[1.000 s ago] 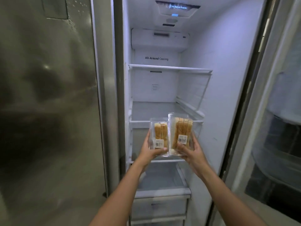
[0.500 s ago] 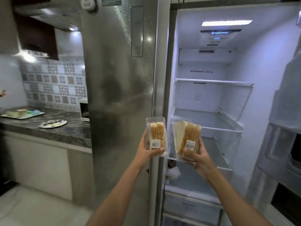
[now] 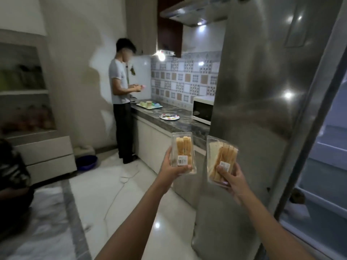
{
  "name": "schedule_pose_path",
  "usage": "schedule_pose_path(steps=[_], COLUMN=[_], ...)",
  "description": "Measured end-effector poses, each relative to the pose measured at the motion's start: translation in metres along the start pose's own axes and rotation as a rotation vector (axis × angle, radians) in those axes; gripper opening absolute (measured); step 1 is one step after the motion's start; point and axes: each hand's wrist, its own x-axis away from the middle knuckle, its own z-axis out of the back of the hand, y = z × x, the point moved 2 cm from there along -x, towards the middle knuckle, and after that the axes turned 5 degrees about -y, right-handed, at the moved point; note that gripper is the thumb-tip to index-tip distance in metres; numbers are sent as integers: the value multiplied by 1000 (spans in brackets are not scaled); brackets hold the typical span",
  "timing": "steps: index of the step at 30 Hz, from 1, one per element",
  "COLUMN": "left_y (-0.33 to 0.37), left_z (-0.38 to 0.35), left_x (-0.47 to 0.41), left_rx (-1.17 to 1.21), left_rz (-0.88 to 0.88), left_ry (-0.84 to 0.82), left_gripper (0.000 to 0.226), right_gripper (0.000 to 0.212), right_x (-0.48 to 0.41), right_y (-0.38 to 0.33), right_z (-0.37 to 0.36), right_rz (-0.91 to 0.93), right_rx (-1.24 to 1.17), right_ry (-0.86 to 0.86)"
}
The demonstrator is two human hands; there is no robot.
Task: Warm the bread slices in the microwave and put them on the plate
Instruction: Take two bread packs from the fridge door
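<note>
I hold two clear plastic packs of bread slices out in front of me. My left hand (image 3: 173, 167) grips the smaller bread pack (image 3: 183, 151) upright, its barcode label facing me. My right hand (image 3: 231, 178) grips the bigger bread pack (image 3: 221, 160) from below, tilted a little to the right. A white microwave (image 3: 202, 110) stands on the dark stone counter (image 3: 185, 123), partly hidden behind the fridge. A round plate (image 3: 169, 117) with coloured dots and some cutlery lies on the counter left of the microwave.
The steel fridge body (image 3: 262, 109) fills the right, its open compartment (image 3: 323, 166) at the far right. A person (image 3: 122, 94) stands at the counter's far end by a tray (image 3: 149, 105) of cups. A blue basin (image 3: 87, 162) and a cord lie on the floor.
My view has swung left from the open fridge to the kitchen counter. Both hands have carried the bread packs out of the fridge and still hold them.
</note>
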Motion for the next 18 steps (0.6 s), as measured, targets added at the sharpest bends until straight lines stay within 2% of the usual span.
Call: schedule_pose_path(steps=[3, 6, 7, 9, 11, 14, 18], left_y=[9, 10, 11, 11, 9, 6, -4], left_z=[62, 123, 143, 182, 214, 254, 285], left_x=[-10, -35, -47, -73, -95, -131, -177], left_rx=[-3, -2, 1, 11, 17, 17, 16], left_rz=[10, 5, 1, -10, -4, 0, 43], left_ry=[106, 162, 180, 211, 230, 257, 257], left_gripper=[93, 101, 101, 98, 94, 92, 95], right_gripper=[127, 85, 91, 124, 136, 135, 114], right_x=[-49, -106, -127, -168, -208, -260, -311], right_y=[20, 39, 45, 54, 66, 84, 100], right_z=[-51, -96, -110, -136, -155, -174, -181], right_rz=[-43, -79, -78, -68, -47, -73, -126], right_rx=[45, 24, 27, 47, 64, 39, -11], right_ry=[-83, -172, -194, -225, -241, -247, -207])
